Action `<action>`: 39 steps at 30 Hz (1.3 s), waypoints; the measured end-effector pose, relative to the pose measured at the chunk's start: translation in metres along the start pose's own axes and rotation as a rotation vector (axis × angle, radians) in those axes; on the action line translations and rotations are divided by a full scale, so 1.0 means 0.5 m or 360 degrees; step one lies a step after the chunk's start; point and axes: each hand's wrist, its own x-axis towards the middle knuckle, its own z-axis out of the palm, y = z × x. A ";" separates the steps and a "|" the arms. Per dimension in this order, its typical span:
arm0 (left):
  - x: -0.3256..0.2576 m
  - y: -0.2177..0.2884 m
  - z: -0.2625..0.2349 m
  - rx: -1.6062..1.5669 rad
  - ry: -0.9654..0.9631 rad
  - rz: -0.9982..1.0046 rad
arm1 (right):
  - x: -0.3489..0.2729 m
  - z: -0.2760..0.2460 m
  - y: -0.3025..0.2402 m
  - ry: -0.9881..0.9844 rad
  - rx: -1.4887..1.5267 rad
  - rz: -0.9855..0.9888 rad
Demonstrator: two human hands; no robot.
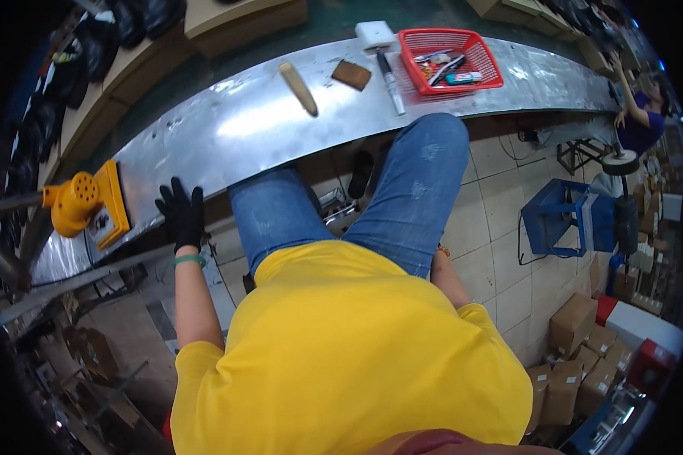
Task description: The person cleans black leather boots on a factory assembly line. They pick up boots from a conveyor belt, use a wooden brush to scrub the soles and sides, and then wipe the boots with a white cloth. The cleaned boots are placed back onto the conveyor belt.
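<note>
Fingers [177, 189] of the gloved left hand [181, 218] spread wide beside the metal workbench [239, 144] edge, apparently between steps; any grasp calls for closing. Right hand hidden: can't tell.

Moderate indoor light, looks overhead. Metal table [182, 155] has heavy glare: blown-out white patch left of centre, smaller hot spots toward the right end. Yellow shirt [372, 334] evenly lit, colour holds. Floor [493, 216] reads mid-grey on the right; lower left goes murky. Shoes [97, 42] near left rim crush to black. Fisheye bows straight edges, corners vignetted black. Centre fairly sharp; boxes [573, 322] lower right softer.
</note>
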 end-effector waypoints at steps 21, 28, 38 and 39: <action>-0.020 0.032 -0.030 -0.0125 0.0172 -0.0105 | -0.039 -0.087 0.047 -0.0162 -0.0734 -0.0274; -0.022 0.028 -0.021 -0.0113 0.0264 -0.0084 | -0.026 -0.087 0.036 -0.0162 -0.0778 -0.0381; -0.025 0.032 -0.026 -0.0122 0.0242 -0.0114 | -0.013 -0.090 0.037 -0.0192 -0.0855 -0.0501; -0.024 0.035 -0.031 -0.0167 0.0173 -0.0132 | -0.010 -0.090 0.037 -0.0189 -0.0863 -0.0508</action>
